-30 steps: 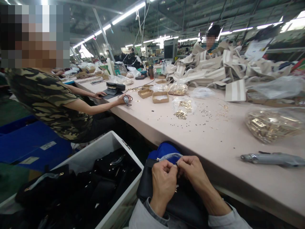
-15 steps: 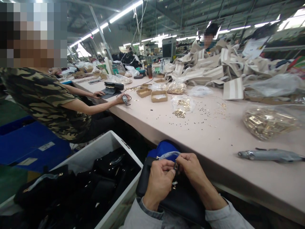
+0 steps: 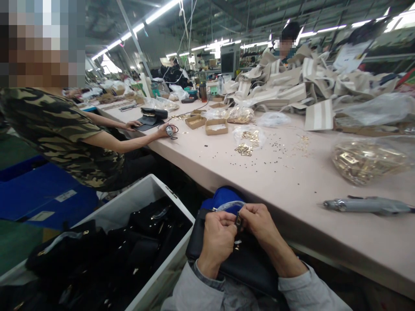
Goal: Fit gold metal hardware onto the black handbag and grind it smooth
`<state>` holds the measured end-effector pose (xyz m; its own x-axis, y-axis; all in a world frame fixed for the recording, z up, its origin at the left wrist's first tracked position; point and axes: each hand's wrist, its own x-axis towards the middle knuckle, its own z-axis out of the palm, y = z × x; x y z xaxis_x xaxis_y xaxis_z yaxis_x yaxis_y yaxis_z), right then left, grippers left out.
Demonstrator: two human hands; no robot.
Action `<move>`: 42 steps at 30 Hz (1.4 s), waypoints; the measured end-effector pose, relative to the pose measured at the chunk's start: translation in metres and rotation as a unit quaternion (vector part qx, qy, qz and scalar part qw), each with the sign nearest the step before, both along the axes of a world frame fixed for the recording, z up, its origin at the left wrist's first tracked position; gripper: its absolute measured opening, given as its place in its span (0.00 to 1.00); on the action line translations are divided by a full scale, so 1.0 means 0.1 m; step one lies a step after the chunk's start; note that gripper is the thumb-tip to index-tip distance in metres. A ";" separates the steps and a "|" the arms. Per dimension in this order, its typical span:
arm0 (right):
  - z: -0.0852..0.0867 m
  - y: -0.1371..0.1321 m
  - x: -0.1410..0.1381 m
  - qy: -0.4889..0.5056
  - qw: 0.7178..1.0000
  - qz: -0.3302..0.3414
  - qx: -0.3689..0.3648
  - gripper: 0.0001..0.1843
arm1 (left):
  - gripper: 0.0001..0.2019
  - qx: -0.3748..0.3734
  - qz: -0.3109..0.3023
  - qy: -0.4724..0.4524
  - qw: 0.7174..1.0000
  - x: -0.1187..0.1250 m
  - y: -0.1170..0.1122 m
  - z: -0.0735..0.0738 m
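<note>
One co-worker (image 3: 61,134) in a camouflage shirt sits at ten o'clock from the person's hands, gripping a grey tool (image 3: 169,131). A white crate (image 3: 173,255) of black bags stands at nine o'clock. The left hand (image 3: 218,237) is nearly closed, thumb and fingertips pinching a small dark tab (image 3: 239,220) with a gold-coloured fitting. The tab sits at about two o'clock from the middle of that hand and at nine o'clock from the right one, held between both sets of fingertips; whether it is joined to anything is hidden. Below both hands, at six o'clock, a black bag (image 3: 251,268) lies across the lap. Loose gold-coloured fittings (image 3: 244,150) lie on the table (image 3: 285,190) at twelve o'clock. The right hand (image 3: 262,224) is also nearly closed, thumb and forefinger pinching the tab's upper part. A clear bag of fittings (image 3: 366,162) lies at two o'clock, a grey driver (image 3: 366,205) at three.
</note>
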<state>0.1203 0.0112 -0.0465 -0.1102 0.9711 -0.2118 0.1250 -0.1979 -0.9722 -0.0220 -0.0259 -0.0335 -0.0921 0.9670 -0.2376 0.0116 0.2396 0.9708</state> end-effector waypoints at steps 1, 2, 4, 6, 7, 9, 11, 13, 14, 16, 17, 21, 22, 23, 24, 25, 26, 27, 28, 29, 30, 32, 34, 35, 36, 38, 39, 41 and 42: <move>0.01 0.00 0.00 -0.002 1.000 0.001 0.001 0.13 | 0.10 0.002 0.010 0.004 1.000 0.01 0.01 -0.01; 0.01 -0.01 0.01 -0.002 1.000 0.004 0.003 0.13 | 0.10 0.005 0.022 0.009 1.000 0.01 0.01 -0.01; 0.00 -0.02 0.04 0.003 1.000 0.025 0.010 0.11 | 0.09 0.006 0.042 0.018 0.999 0.02 0.02 -0.02; -0.01 -0.04 0.08 0.016 0.997 0.066 0.026 0.06 | 0.08 0.005 0.053 0.023 0.998 0.01 0.03 -0.03; -0.02 -0.05 0.10 0.021 0.995 0.087 0.035 0.04 | 0.08 0.005 0.056 0.024 0.998 0.01 0.04 -0.04; -0.05 -0.07 0.13 0.021 0.993 0.107 0.052 0.06 | 0.08 0.007 0.058 0.022 0.998 0.00 0.04 -0.05; -0.07 -0.08 0.13 0.011 0.993 0.104 0.059 0.06 | 0.08 0.007 0.056 0.021 0.998 -0.01 0.04 -0.05; -0.08 -0.08 0.13 0.001 0.993 0.100 0.059 0.05 | 0.08 0.006 0.051 0.018 0.999 -0.01 0.03 -0.06; -0.09 -0.08 0.12 -0.003 0.993 0.100 0.059 0.05 | 0.08 0.005 0.049 0.017 0.999 -0.01 0.02 -0.05; -0.10 -0.08 0.12 -0.007 0.993 0.101 0.060 0.05 | 0.08 0.004 0.048 0.017 0.999 0.00 0.01 -0.04; -0.10 -0.08 0.11 -0.009 0.993 0.101 0.061 0.05 | 0.08 0.004 0.049 0.018 0.999 0.00 0.01 -0.03; -0.05 -0.09 0.11 -0.021 0.992 0.105 0.064 0.05 | 0.09 -0.001 0.047 0.009 0.999 -0.01 0.01 0.01; -0.04 -0.10 0.10 -0.026 0.992 0.105 0.062 0.05 | 0.10 -0.004 0.044 0.003 0.999 -0.01 0.01 0.01; -0.03 -0.10 0.10 -0.029 0.992 0.105 0.059 0.06 | 0.10 -0.009 0.040 -0.004 0.999 -0.02 0.00 0.02; -0.02 -0.10 0.10 -0.030 0.993 0.105 0.055 0.06 | 0.10 -0.014 0.034 -0.010 0.999 -0.03 0.00 0.03; -0.02 -0.10 0.09 -0.028 0.993 0.105 0.050 0.07 | 0.11 -0.017 0.028 -0.015 0.999 -0.03 -0.01 0.03; -0.03 -0.10 0.09 -0.024 0.993 0.106 0.045 0.07 | 0.11 -0.020 0.025 -0.017 0.999 -0.03 -0.01 0.03; -0.04 -0.10 0.09 -0.019 0.993 0.107 0.041 0.07 | 0.12 -0.022 0.024 -0.018 0.999 -0.03 -0.02 0.03; -0.06 -0.09 0.09 -0.015 0.993 0.108 0.039 0.06 | 0.12 -0.023 0.026 -0.018 0.999 -0.03 -0.02 0.02; -0.07 -0.09 0.08 -0.014 0.993 0.108 0.040 0.06 | 0.11 -0.023 0.030 -0.019 0.999 -0.03 -0.01 0.02; -0.09 -0.09 0.08 -0.017 0.993 0.106 0.043 0.06 | 0.10 -0.023 0.035 -0.021 0.999 -0.03 -0.01 0.02; -0.10 -0.08 0.07 -0.026 0.993 0.101 0.054 0.09 | 0.08 -0.020 0.043 -0.024 0.999 -0.02 -0.01 0.01; -0.10 -0.08 0.07 -0.021 0.993 0.100 0.055 0.15 | 0.06 -0.018 0.042 -0.028 0.999 -0.02 -0.01 0.02; -0.10 -0.08 0.07 -0.007 0.994 0.103 0.048 0.17 | 0.06 -0.018 0.041 -0.031 0.998 -0.02 -0.01 0.03; -0.09 -0.08 0.08 0.013 0.993 0.107 0.040 0.19 | 0.05 -0.019 0.041 -0.034 0.998 -0.02 -0.01 0.03; -0.08 -0.08 0.09 0.047 0.992 0.114 0.026 0.20 | 0.06 -0.019 0.042 -0.038 0.998 -0.01 -0.01 0.04; -0.07 -0.08 0.10 0.057 0.991 0.115 0.024 0.20 | 0.06 -0.019 0.043 -0.040 0.998 -0.01 -0.01 0.05; -0.06 -0.08 0.11 0.060 0.992 0.110 0.026 0.20 | 0.07 -0.020 0.036 -0.043 0.998 -0.02 -0.01 0.04; -0.06 -0.07 0.12 0.057 0.992 0.108 0.026 0.19 | 0.07 -0.023 0.030 -0.042 0.998 -0.02 -0.01 0.04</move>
